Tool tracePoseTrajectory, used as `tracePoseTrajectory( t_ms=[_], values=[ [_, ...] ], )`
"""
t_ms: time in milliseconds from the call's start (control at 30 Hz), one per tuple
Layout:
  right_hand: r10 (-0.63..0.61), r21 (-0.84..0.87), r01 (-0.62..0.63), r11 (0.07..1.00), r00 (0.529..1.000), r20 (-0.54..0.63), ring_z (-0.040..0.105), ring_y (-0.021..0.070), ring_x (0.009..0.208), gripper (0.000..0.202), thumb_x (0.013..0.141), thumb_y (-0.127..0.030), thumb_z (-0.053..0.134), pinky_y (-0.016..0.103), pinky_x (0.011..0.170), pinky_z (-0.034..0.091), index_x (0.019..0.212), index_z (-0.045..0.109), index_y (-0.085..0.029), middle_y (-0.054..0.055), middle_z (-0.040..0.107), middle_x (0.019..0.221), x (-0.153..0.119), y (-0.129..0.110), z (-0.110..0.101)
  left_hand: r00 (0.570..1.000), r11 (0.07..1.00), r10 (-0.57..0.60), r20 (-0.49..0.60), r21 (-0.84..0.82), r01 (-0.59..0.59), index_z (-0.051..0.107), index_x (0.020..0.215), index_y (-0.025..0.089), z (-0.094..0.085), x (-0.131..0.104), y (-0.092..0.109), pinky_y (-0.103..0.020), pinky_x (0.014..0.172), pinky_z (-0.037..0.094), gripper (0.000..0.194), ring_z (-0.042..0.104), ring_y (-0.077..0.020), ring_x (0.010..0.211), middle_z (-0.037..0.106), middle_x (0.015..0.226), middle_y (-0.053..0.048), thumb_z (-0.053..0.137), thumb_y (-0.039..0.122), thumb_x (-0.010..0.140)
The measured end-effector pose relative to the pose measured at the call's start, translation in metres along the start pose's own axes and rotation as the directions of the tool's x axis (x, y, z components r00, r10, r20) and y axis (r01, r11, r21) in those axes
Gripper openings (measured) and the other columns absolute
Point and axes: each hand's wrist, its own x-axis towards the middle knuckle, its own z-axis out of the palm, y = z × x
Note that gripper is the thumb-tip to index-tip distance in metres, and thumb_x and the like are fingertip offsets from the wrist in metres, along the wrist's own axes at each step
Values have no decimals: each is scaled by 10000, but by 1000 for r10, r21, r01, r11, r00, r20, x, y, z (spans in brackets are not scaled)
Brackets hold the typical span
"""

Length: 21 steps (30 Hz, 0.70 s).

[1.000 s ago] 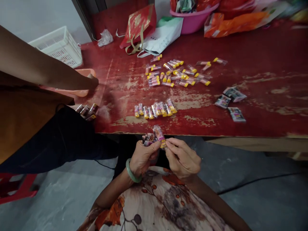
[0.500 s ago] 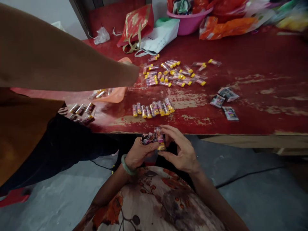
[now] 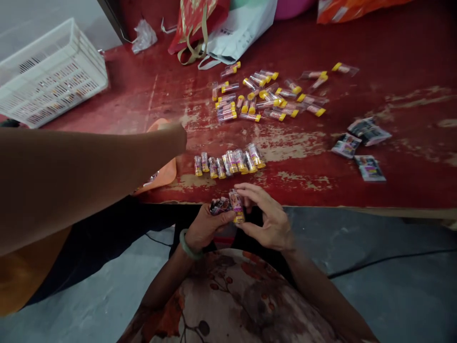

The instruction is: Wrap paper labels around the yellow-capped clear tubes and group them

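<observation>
My left hand point(image 3: 210, 227), with a green bangle at the wrist, holds a small bunch of dark printed wrappers point(image 3: 220, 206) and pinches the lower part of a wrapped tube point(image 3: 236, 206) with its thumb. My right hand point(image 3: 268, 220) curves around the right side of that tube, its fingers at the top and its thumb near the yellow bottom end. Just beyond my hands, a row of several wrapped tubes point(image 3: 231, 162) stands on the red table point(image 3: 303, 176). Farther back lie several clear tubes with yellow caps point(image 3: 264, 102), scattered.
Another person's arm point(image 3: 89, 176) reaches in from the left over an orange tray point(image 3: 166, 175). A white basket point(image 3: 53, 76) stands at the back left. Bags point(image 3: 239, 35) lie at the back. Printed packets point(image 3: 370, 168) rest on the right.
The view has shifted, bringing the white basket into sight. The other person's arm is lower and farther left, covering the dark tubes at the left. My hands keep nearly the same hold.
</observation>
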Motion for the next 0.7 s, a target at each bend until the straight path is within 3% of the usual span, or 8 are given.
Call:
tracePoseTrajectory(
  t_ms=[133, 267, 367, 500, 567, 633, 700],
  values=[
    [-9, -1, 9, 1000, 1000, -16, 564, 271, 1162, 603, 729, -95, 622, 375, 869, 526, 1304, 517, -242, 116, 535, 1340, -1, 0, 5, 1000, 1000, 4, 15, -13, -4, 623, 720, 115, 0, 2, -1, -195, 419, 195, 370, 311, -30, 485, 470, 596, 39, 851, 380, 599],
    [14, -50, -14, 999, 1000, 4, 548, 270, 1183, 582, 741, -120, 621, 393, 906, 512, 1302, 510, -230, 120, 541, 1323, -2, 3, 2, 1000, 1000, 17, 11, -19, -16, 630, 709, 113, -2, 8, -6, -192, 409, 203, 359, 301, -26, 457, 460, 553, 46, 834, 395, 623],
    [41, -163, -53, 985, 996, -76, 568, 274, 1139, 513, 748, -174, 638, 403, 880, 520, 1251, 546, -218, 124, 569, 1281, 7, 18, -18, 997, 999, 47, -56, 19, -46, 670, 736, 98, -7, 12, -8, -196, 399, 192, 367, 314, -20, 429, 568, 577, -2, 807, 428, 653],
    [99, -349, -177, 920, 968, -230, 602, 209, 843, 491, 694, -217, 660, 351, 689, 525, 1180, 592, -199, 118, 589, 1205, 37, 66, -66, 982, 997, 76, -173, 26, -72, 700, 772, 90, -15, 14, -9, -184, 393, 180, 356, 341, -15, 422, 626, 625, -37, 800, 414, 663],
    [200, -343, -249, 906, 964, -172, 539, 160, 692, 548, 633, -208, 658, 306, 576, 479, 1177, 597, -189, 89, 609, 1055, 56, 96, -86, 978, 997, 79, -195, 7, -79, 694, 762, 94, -19, 15, -11, -178, 389, 183, 347, 342, -17, 418, 589, 592, -12, 791, 415, 672],
    [317, -301, -317, 899, 947, -50, 475, 137, 611, 589, 586, -204, 652, 276, 519, 429, 1172, 599, -174, 37, 581, 852, 74, 122, -96, 951, 992, 126, -282, 8, -129, 682, 744, 106, -22, 18, -12, -175, 388, 202, 332, 348, -21, 416, 567, 576, 10, 785, 414, 676],
    [372, -258, -346, 902, 926, 59, 449, 128, 588, 606, 573, -208, 642, 258, 501, 409, 1176, 593, -171, 6, 540, 771, 88, 138, -96, 856, 965, 260, -447, 83, -250, 677, 729, 120, -27, 24, -10, -177, 412, 276, 313, 397, -37, 440, 566, 573, 25, 795, 400, 656]
  ],
)
